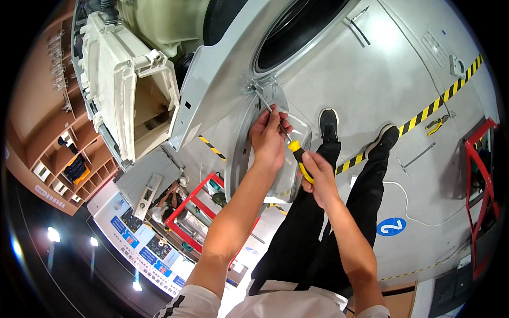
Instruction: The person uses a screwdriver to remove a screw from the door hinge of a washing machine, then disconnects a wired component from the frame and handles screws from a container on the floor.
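Observation:
My right hand [321,179] is closed round the yellow and black handle of a screwdriver [296,148]. Farther up the tool, the fingers of my left hand [269,135] pinch its metal shaft. The screwdriver's tip reaches the door hinge [255,85] beside the round opening of a grey washing machine front panel [222,74]; the screw there is too small to make out. Below the hinge hangs the round door [297,127], swung open, with a clear bowl and grey rim, partly hidden by my left forearm.
A white detergent drawer housing [127,90] juts out at the upper left. On the floor lie yellow-handled pliers [437,125], a T-shaped wrench [419,159] and a white cable [407,204]. Red-framed carts [477,164] stand at the right and lower left. Another person [161,209] is at lower left.

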The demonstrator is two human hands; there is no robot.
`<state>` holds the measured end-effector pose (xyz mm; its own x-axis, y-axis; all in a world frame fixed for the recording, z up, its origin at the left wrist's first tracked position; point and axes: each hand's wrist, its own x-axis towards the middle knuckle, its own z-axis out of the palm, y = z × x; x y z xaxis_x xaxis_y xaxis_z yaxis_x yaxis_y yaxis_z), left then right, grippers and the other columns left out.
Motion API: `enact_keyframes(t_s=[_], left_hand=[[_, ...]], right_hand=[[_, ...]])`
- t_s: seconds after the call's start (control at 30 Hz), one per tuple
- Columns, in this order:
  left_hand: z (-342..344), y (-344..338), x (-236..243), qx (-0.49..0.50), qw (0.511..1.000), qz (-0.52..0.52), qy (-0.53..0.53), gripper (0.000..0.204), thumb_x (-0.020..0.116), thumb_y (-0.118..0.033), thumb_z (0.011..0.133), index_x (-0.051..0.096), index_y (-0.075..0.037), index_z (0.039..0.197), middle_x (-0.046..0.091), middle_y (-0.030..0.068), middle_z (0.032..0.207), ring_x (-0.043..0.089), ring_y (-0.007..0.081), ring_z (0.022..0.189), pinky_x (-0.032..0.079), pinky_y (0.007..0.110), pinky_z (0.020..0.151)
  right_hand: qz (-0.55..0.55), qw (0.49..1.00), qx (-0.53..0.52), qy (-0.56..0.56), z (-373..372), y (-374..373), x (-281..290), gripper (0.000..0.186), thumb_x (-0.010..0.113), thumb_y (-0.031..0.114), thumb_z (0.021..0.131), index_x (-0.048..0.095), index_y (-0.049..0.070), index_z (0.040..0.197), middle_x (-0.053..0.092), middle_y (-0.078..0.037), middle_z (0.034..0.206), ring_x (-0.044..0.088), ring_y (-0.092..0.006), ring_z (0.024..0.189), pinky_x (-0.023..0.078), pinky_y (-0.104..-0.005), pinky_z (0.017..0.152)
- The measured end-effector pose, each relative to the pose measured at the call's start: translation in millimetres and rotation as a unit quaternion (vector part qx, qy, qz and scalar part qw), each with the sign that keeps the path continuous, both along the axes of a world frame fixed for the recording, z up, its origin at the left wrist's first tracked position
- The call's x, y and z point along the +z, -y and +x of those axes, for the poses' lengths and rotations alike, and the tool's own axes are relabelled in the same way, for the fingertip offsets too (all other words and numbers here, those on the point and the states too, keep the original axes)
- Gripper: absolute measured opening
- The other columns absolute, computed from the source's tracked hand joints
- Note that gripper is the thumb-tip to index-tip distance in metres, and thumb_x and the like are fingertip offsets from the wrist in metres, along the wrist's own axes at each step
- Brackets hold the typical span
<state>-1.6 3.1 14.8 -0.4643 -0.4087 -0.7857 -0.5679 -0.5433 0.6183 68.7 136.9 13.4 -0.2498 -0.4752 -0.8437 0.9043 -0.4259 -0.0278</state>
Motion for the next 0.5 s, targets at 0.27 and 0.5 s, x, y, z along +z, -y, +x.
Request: enact_keyframes(t_s=[0.27, 0.5], left_hand=[[-10, -5, 11, -0.008, 0.999, -0.014, 0.046, 0.018, 0.052, -0.015, 0.092, 0.053, -0.004, 0.106, 0.058, 0.0068, 0.085, 0.054, 0.0131, 0.068, 0.049, 0.030, 0.066], [-6, 1, 5, -0.017, 1.000, -0.002, 0.023, 0.024, 0.045, -0.014, 0.094, 0.048, -0.001, 0.113, 0.057, 0.0082, 0.087, 0.053, 0.0139, 0.069, 0.048, 0.032, 0.066]], right_hand=[[0.210, 0.933, 0.105, -0.273, 5, 7, 11, 0.035, 0.066, 0.024, 0.082, 0.058, 0.003, 0.109, 0.055, -0.001, 0.067, 0.054, -0.0124, 0.053, 0.040, -0.0252, 0.043], [-0.248, 0.956, -0.080, 0.131, -7, -14, -9, 0.036, 0.052, 0.034, 0.090, 0.051, 0.009, 0.116, 0.052, -0.001, 0.066, 0.032, -0.0050, 0.036, 0.024, -0.0191, 0.037]])
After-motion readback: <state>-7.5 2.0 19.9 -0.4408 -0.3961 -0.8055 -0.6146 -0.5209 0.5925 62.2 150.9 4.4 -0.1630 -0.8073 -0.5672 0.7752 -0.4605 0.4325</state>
